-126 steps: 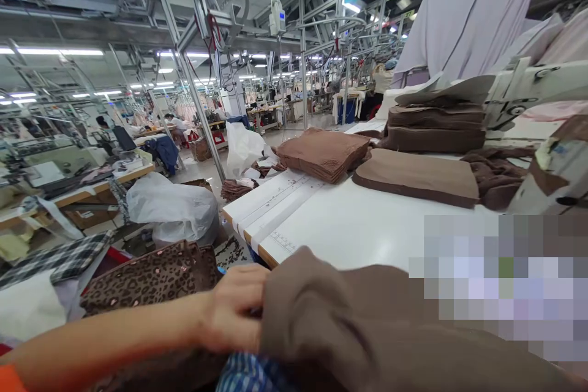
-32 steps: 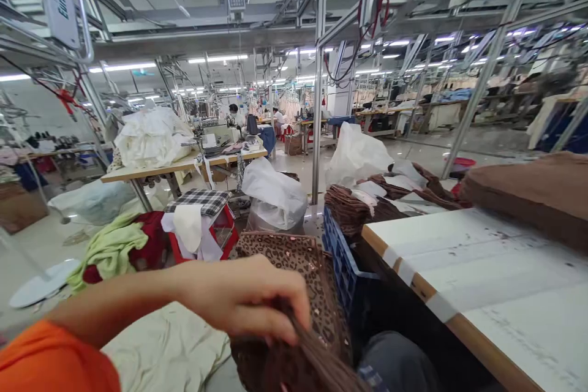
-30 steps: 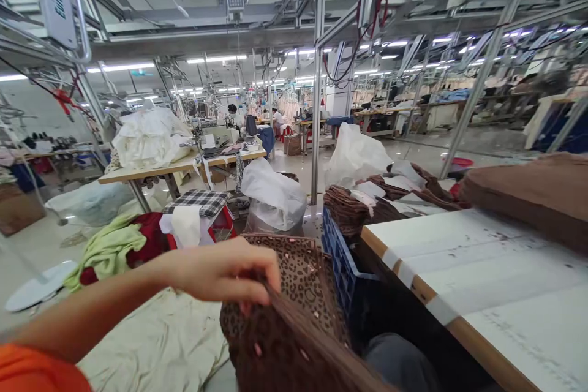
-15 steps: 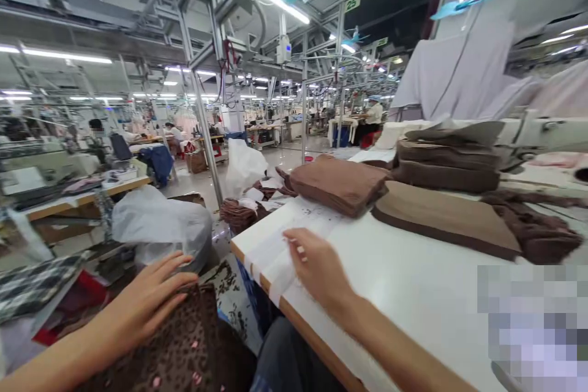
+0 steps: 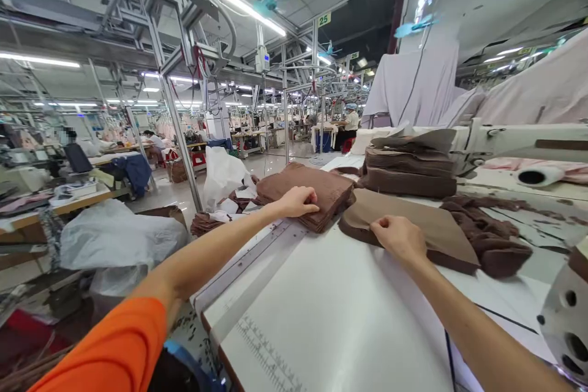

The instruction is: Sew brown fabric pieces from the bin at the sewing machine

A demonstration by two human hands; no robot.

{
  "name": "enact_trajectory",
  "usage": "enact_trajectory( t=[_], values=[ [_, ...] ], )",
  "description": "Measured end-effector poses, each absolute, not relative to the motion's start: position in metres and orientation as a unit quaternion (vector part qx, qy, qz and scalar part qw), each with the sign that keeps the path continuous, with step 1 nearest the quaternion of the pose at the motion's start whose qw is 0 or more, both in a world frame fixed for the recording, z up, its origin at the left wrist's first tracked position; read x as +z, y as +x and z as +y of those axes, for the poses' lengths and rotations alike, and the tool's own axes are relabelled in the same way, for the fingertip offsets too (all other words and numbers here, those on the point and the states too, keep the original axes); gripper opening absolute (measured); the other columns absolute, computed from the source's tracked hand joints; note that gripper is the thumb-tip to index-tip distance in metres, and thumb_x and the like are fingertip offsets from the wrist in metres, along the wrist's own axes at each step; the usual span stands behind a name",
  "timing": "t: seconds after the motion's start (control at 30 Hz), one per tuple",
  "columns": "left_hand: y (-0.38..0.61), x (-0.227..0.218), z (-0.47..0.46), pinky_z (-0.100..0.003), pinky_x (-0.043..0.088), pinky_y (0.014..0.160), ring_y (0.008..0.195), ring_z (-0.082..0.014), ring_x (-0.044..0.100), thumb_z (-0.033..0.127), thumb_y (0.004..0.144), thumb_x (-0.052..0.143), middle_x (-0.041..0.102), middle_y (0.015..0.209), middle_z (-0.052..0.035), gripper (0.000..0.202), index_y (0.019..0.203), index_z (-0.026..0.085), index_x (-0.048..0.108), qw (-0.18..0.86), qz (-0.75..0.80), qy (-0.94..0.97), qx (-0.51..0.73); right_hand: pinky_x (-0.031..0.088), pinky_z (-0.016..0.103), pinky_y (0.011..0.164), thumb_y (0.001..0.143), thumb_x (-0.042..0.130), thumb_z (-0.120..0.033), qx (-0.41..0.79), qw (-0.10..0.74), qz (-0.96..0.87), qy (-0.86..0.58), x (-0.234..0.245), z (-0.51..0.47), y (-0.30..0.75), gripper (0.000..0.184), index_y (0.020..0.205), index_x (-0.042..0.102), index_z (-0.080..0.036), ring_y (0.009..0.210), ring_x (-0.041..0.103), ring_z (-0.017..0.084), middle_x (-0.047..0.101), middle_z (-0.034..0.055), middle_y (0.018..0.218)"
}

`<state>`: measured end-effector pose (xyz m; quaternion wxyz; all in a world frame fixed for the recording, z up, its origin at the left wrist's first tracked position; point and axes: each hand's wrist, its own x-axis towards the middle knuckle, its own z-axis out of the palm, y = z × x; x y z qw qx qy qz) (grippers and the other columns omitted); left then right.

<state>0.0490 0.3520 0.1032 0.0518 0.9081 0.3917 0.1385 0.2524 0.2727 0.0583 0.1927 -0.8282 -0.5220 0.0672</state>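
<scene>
My left hand [image 5: 298,201] lies at the front of a stack of reddish-brown cut fabric [image 5: 294,179], its fingers curled and pinched at the top ply near the corner. At the near edge of a lower, taupe-topped fabric stack [image 5: 413,220], my right hand [image 5: 400,237] has thumb and fingertips closed on the uppermost layer. Both piles rest side by side on the white worktable [image 5: 321,294]. What lies between the fingertips is mostly hidden by the hands.
Behind stand taller dark brown fabric stacks [image 5: 408,168]. Crumpled brown fabric [image 5: 491,239] lies at right, near a white sewing machine [image 5: 514,141]. A translucent plastic bag [image 5: 119,233] sits left of the table. A metal post [image 5: 181,141] rises beyond.
My left hand has left the sequined leopard-print fabric on my lap and reached up to the reddish-brown stack. My right hand has moved right, onto the taupe stack. The view has turned right.
</scene>
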Motion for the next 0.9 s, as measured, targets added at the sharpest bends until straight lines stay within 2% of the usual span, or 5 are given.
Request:
enact_trajectory(
  t=[0.33, 0.53, 0.67, 0.8, 0.9],
  values=[
    [0.047, 0.114, 0.361, -0.039, 0.052, 0.083, 0.098, -0.0187, 0.058, 0.037, 0.088, 0.051, 0.058, 0.111, -0.0079, 0.034, 0.112, 0.013, 0.054, 0.123, 0.437, 0.883, 0.116, 0.048, 0.037, 0.081, 0.098, 0.052, -0.03, 0.052, 0.181, -0.496, -0.848, 0.065, 0.276, 0.246, 0.017, 0.095, 0.059, -0.015, 0.094, 0.055, 0.019, 0.057, 0.0053, 0.099],
    [0.05, 0.124, 0.362, -0.04, 0.051, 0.084, 0.099, -0.0184, 0.057, 0.036, 0.089, 0.051, 0.057, 0.113, -0.0086, 0.033, 0.113, 0.014, 0.053, 0.083, 0.46, 0.863, 0.19, 0.05, 0.036, 0.079, 0.098, 0.05, -0.026, -0.02, 0.192, -0.478, -0.857, 0.062, 0.277, 0.246, 0.017, 0.108, 0.054, -0.013, 0.095, 0.055, 0.02, 0.054, 0.0077, 0.106],
    [0.06, 0.138, 0.358, -0.041, 0.051, 0.085, 0.101, -0.0189, 0.057, 0.036, 0.089, 0.051, 0.056, 0.114, -0.009, 0.034, 0.115, 0.014, 0.052, 0.044, 0.459, 0.854, 0.242, 0.049, 0.037, 0.08, 0.097, 0.049, -0.018, -0.072, 0.152, -0.573, -0.802, 0.06, 0.252, 0.233, 0.012, 0.107, 0.053, -0.012, 0.091, 0.056, 0.019, 0.054, 0.0055, 0.1],
    [0.065, 0.147, 0.321, -0.039, 0.051, 0.083, 0.097, -0.0178, 0.057, 0.035, 0.089, 0.05, 0.057, 0.109, -0.0081, 0.032, 0.112, 0.013, 0.052, 0.049, 0.421, 0.874, 0.239, 0.05, 0.033, 0.072, 0.09, 0.048, -0.002, -0.008, 0.081, -0.694, -0.715, 0.043, 0.188, 0.211, 0.014, 0.096, 0.055, -0.013, 0.077, 0.057, 0.016, 0.056, 0.0013, 0.088],
    [0.055, 0.143, 0.266, -0.027, 0.048, 0.071, 0.08, -0.0121, 0.057, 0.032, 0.091, 0.045, 0.06, 0.089, -0.0037, 0.024, 0.101, 0.012, 0.053, 0.108, 0.362, 0.912, 0.157, 0.052, 0.033, 0.066, 0.079, 0.059, -0.008, 0.082, 0.079, -0.76, -0.64, 0.027, 0.122, 0.196, 0.022, 0.098, 0.057, -0.02, 0.078, 0.061, 0.02, 0.061, 0.001, 0.091]
  ],
)
